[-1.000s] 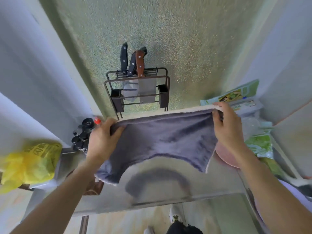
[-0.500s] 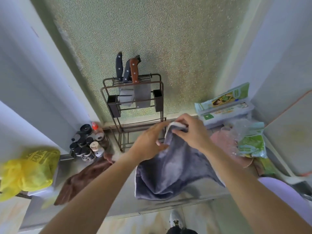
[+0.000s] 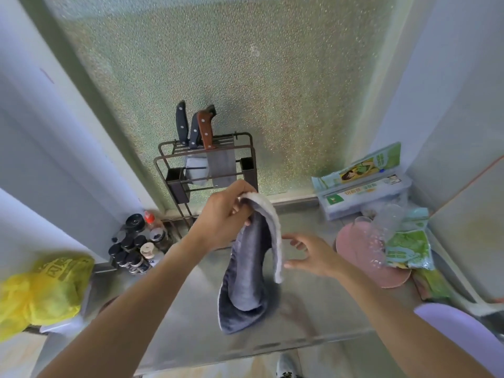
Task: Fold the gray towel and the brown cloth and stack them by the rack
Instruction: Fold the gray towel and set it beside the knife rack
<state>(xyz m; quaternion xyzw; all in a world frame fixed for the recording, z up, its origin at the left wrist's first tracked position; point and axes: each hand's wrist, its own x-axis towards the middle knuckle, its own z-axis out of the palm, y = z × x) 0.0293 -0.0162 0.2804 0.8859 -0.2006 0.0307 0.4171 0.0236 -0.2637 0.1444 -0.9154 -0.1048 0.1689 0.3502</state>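
Our left hand [image 3: 226, 214] pinches the doubled top corners of the towel [image 3: 251, 268] at frame centre, in front of the rack [image 3: 207, 165]. The towel hangs with its long axis vertical, its lower end resting on the tabletop [image 3: 313, 304]. Our right hand [image 3: 311, 255], fingers spread and holding nothing, sits just right of the hanging edge, the nearer hand for catching it. Half a second ago both hands met at the top corners; since then the right has let go and dropped lower. The brown cloth is hidden behind our left arm.
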